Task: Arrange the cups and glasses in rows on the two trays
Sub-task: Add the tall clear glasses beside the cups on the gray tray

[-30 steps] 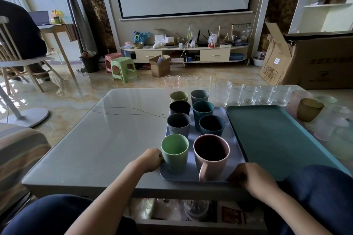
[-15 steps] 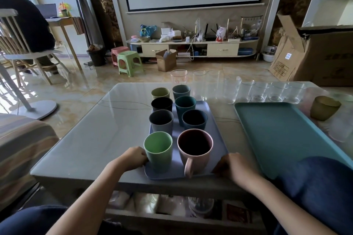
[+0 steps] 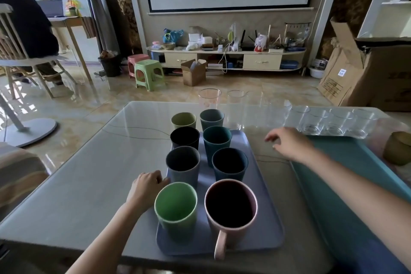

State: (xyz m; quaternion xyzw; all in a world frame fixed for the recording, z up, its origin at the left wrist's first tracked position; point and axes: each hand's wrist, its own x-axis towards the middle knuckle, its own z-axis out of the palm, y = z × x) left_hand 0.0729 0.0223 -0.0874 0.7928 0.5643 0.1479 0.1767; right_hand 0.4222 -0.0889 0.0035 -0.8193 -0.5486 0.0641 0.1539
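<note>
Now I see the lavender tray (image 3: 264, 187) lying on the table (image 3: 89, 184) with its long axis running away from me, cups in two rows along it; the pink mug (image 3: 231, 211) sits nearest, handle pointing toward me. My left hand (image 3: 146, 187) rests curled at the tray's left edge, gripping nothing I can see. My right hand (image 3: 289, 144) hovers slack-fingered and unladen between this tray and the teal tray (image 3: 355, 184).

Right hand (image 3: 289, 145) lifted off the lavender tray (image 3: 264, 213) toward the glasses; left hand (image 3: 145, 189) slid forward along its edge.
</note>
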